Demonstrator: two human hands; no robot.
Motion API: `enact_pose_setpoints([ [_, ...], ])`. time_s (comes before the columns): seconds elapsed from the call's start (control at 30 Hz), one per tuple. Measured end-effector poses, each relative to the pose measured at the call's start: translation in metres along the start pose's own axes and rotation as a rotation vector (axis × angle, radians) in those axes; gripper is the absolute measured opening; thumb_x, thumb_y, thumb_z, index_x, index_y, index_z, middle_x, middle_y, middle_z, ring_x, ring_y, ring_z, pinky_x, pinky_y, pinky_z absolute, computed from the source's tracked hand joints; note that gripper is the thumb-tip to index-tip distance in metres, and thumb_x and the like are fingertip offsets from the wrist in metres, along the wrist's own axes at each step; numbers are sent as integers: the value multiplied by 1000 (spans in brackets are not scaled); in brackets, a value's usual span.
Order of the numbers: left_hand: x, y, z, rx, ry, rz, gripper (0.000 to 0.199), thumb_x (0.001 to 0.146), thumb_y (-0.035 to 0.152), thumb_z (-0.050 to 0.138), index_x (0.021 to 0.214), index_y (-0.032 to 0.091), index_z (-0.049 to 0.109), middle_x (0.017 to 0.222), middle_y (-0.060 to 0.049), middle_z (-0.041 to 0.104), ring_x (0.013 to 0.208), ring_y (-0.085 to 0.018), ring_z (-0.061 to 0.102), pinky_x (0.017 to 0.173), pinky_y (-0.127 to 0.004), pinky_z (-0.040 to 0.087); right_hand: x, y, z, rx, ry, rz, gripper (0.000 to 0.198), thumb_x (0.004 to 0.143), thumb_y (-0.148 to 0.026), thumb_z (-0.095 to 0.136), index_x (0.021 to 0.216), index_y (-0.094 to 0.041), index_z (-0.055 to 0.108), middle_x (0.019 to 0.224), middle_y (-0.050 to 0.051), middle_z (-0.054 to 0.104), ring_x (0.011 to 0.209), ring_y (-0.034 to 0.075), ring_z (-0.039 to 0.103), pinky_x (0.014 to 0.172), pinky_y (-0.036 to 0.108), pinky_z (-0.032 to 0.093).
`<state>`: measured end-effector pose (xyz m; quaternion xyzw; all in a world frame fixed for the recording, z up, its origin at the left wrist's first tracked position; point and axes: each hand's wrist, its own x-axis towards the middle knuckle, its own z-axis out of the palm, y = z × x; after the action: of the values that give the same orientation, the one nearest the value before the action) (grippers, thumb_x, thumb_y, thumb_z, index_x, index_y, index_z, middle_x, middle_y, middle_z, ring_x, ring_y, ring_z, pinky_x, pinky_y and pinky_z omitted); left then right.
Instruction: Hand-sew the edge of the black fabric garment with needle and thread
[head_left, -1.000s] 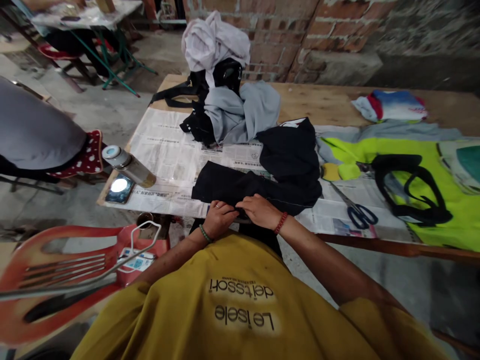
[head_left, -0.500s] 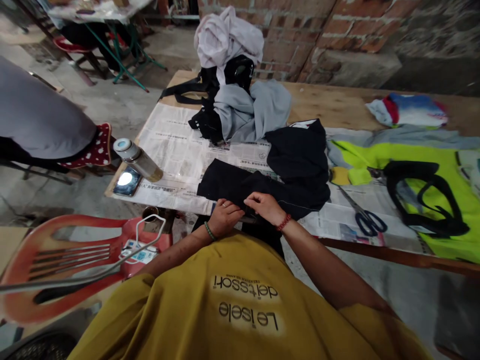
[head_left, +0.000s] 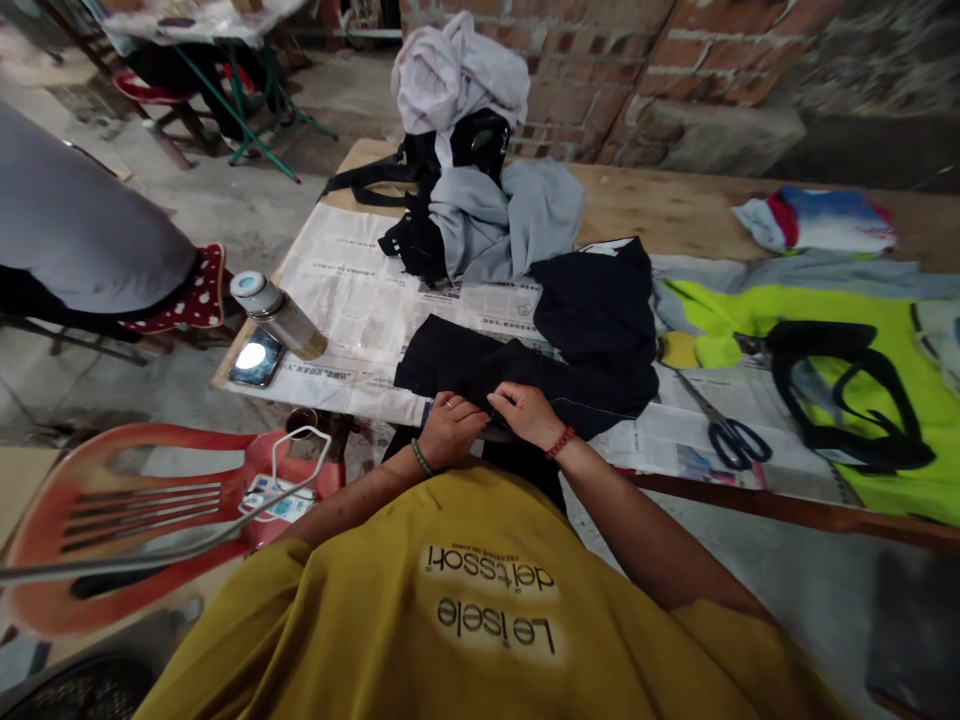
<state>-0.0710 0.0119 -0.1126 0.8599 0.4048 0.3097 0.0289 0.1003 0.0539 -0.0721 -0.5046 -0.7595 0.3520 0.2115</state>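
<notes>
Your left hand [head_left: 448, 428] and right hand [head_left: 526, 412] have closed together since half a second ago, fingers pinching the black cloth [head_left: 525, 350] at the worktop [head_left: 675, 210] near edge. Scissors [head_left: 724, 428] lie well right; newspaper [head_left: 352, 300] lies bare leftward.

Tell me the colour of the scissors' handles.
Dark blue, on the scissors lying on the newspaper; head view.

one scissors [head_left: 731, 436], one flask [head_left: 276, 314] (lying), one phone [head_left: 256, 362]

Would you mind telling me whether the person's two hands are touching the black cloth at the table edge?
Touching. The head view shows the left hand and right hand side by side, fingers pressed on the near edge of the black cloth.
</notes>
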Motion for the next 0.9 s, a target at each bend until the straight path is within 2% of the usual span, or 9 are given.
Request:
enact_pose_setpoints([
  [0.3, 3, 3, -1, -38, 27, -45, 21, 88, 21, 45, 86, 19, 66, 81, -5, 66, 76, -15, 54, 78, -35, 34, -2, -1, 2, 15, -74, -22, 31, 83, -29, 47, 56, -15, 51, 53, -3, 50, 53, 7, 42, 53, 20, 29],
  [0.43, 4, -1, 1, -170, -14, -109, 20, 87, 23, 48, 85, 18, 67, 80, -5, 66, 78, -16, 56, 77, -34, 36, 1, 5, 0, -98, -168, -75, 30, 85, -27, 46, 59, -16, 56, 60, -1, 57, 58, 9, 48, 57, 21, 33],
  [0.5, 4, -4, 2, -298, -42, -224, 18, 85, 24, 50, 84, 18, 67, 79, -4, 66, 76, -15, 57, 75, -31, 38, 3, 7, -11, -197, -48, -142, 24, 86, -26, 47, 69, -17, 62, 73, 2, 63, 69, 12, 54, 66, 24, 37],
  [0.6, 6, -10, 4, -514, -82, -485, 17, 81, 26, 54, 80, 16, 68, 75, -3, 65, 71, -13, 57, 68, -25, 41, -5, 3, -32, -267, 363, -194, 18, 87, -26, 47, 89, -20, 64, 90, 5, 64, 84, 16, 56, 78, 29, 39],
  [0.67, 8, -13, 6, -626, -108, -642, 17, 78, 28, 57, 78, 16, 68, 73, -1, 64, 68, -12, 56, 65, -23, 41, -20, -3, -39, -215, 572, -200, 18, 88, -26, 47, 91, -19, 63, 87, 6, 63, 80, 15, 56, 77, 29, 41],
  [0.7, 9, -14, 7, -663, -118, -712, 16, 76, 29, 58, 76, 16, 68, 71, 0, 63, 67, -12, 55, 63, -22, 40, -29, -6, -37, -172, 609, -209, 17, 88, -26, 47, 87, -19, 62, 82, 5, 62, 75, 14, 55, 73, 27, 42],
  [0.73, 9, -15, 8, -694, -130, -772, 16, 75, 29, 58, 75, 16, 68, 68, 1, 61, 65, -11, 53, 62, -22, 40, -39, -9, -31, -129, 595, -220, 17, 88, -26, 47, 81, -19, 61, 76, 3, 61, 70, 13, 55, 69, 26, 42],
  [0.8, 11, -16, 10, -754, -150, -857, 17, 72, 30, 59, 72, 16, 67, 62, 2, 59, 62, -11, 51, 59, -21, 39, -56, -11, -10, -75, 431, -249, 22, 87, -25, 48, 69, -19, 59, 66, 1, 58, 62, 11, 53, 62, 23, 42],
  [0.9, 11, -18, 11, -855, -151, -898, 19, 70, 32, 59, 68, 15, 66, 61, 3, 57, 60, -10, 48, 58, -21, 38, -65, -2, 26, -62, 222, -207, 22, 86, -24, 49, 67, -19, 59, 63, 0, 59, 60, 11, 55, 60, 22, 42],
])
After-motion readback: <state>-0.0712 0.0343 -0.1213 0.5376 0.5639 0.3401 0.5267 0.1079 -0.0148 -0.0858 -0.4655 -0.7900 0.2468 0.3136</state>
